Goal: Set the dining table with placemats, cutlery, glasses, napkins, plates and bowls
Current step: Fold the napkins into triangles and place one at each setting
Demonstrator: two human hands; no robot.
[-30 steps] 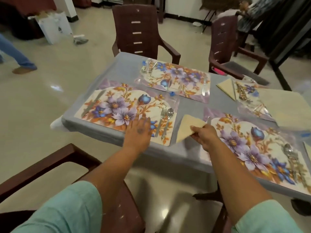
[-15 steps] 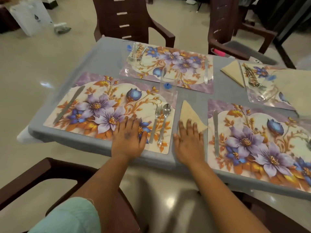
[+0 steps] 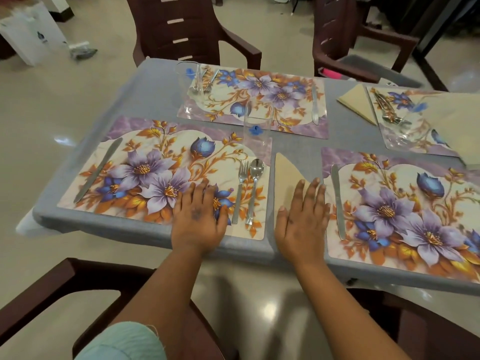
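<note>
A beige folded napkin (image 3: 287, 175) lies on the grey table (image 3: 155, 94) between two floral placemats. My right hand (image 3: 302, 220) presses flat on the napkin's near end, fingers spread. My left hand (image 3: 198, 219) rests flat on the near left placemat (image 3: 145, 172), beside a fork (image 3: 240, 188) and a spoon (image 3: 254, 185). A knife (image 3: 97, 170) lies on that mat's left side. A clear glass (image 3: 257, 131) stands at its far right corner. The near right placemat (image 3: 405, 211) carries a knife (image 3: 337, 201).
A far placemat (image 3: 259, 97) holds a glass (image 3: 188, 87), cutlery and a knife. At the far right lie another napkin (image 3: 357, 102), a mat with cutlery and a glass. Brown chairs (image 3: 181, 29) stand around the table; one chair's arm (image 3: 39, 294) is just below my arms.
My right hand laid the napkin down between the mats, let go of its edge and flattened on it. My left hand stayed on the left mat. The view came closer.
</note>
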